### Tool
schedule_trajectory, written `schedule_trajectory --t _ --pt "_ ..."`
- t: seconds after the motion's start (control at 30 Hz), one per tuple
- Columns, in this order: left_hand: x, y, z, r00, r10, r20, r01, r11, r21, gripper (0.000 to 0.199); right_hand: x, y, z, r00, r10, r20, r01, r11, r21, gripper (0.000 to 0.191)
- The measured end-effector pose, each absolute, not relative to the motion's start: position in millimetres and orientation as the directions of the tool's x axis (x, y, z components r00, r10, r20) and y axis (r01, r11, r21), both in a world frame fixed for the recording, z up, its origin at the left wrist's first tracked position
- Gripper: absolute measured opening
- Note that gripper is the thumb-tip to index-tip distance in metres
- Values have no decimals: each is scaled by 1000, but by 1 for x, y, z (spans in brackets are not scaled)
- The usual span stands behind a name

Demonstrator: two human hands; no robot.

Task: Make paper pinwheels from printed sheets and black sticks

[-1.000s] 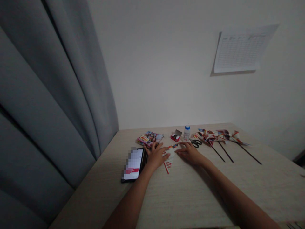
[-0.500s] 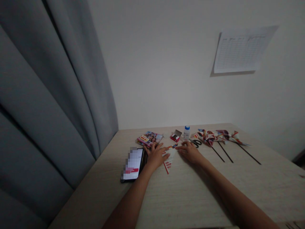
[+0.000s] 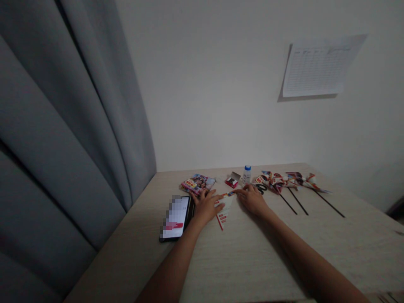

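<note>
Room dim. Grey curtain (image 3: pixel 63 126) hangs at left; a ruled paper sheet (image 3: pixel 317 67) is fixed to the white wall (image 3: pixel 205 84). Below it stands a pale wood-grain table (image 3: pixel 252 269).

Printed paper sheet (image 3: pixel 224 207), white with red and multicoloured marks, lies flat on the table between the hands. Its upper strip runs toward the right.

Left hand (image 3: pixel 205 207): open, palm down, fingers spread. Thumb reaches the sheet's left edge; fingertips lie just below a picture magazine (image 3: pixel 197 184). No grip seen.

Right hand (image 3: pixel 252 201): fingers (image 3: pixel 240 192) together and slightly curved. Compared with the frame 0.5 s earlier, they have moved up and left, and now reach the far end of the upper strip. Contact looks likely, but pinch versus light touch cannot be told.

Nearby: smartphone (image 3: pixel 176 219), screen pixelated, left of the left hand. Along the far edge, left to right: small red box (image 3: pixel 232 182), glue bottle (image 3: pixel 247 174) with blue cap, black-handled scissors (image 3: pixel 260 189), partly behind the right hand, and paper pinwheels (image 3: pixel 284 181) on black sticks.
</note>
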State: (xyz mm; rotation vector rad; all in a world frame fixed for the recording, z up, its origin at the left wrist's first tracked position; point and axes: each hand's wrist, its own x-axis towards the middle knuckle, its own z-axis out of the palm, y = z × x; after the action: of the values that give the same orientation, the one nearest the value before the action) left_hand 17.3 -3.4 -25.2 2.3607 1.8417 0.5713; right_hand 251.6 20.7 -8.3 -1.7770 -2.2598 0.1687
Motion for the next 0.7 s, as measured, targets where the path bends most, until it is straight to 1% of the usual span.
schedule_trajectory --t 0.17,0.4,0.6,0.7 --pt "17 -4 -24 207 951 228 927 -265 264 35 251 27 -10 -175 974 144 946 207 -250 38" --pt "19 -5 -23 194 954 229 926 -255 277 36 250 29 -8 -143 981 129 952 171 -252 39" --pt "19 -6 -25 180 944 278 939 -249 237 34 253 25 -11 -191 966 173 945 229 -235 40" --pt "20 -9 -23 187 938 293 937 -260 235 36 257 23 -11 -226 953 202 927 274 -257 36"
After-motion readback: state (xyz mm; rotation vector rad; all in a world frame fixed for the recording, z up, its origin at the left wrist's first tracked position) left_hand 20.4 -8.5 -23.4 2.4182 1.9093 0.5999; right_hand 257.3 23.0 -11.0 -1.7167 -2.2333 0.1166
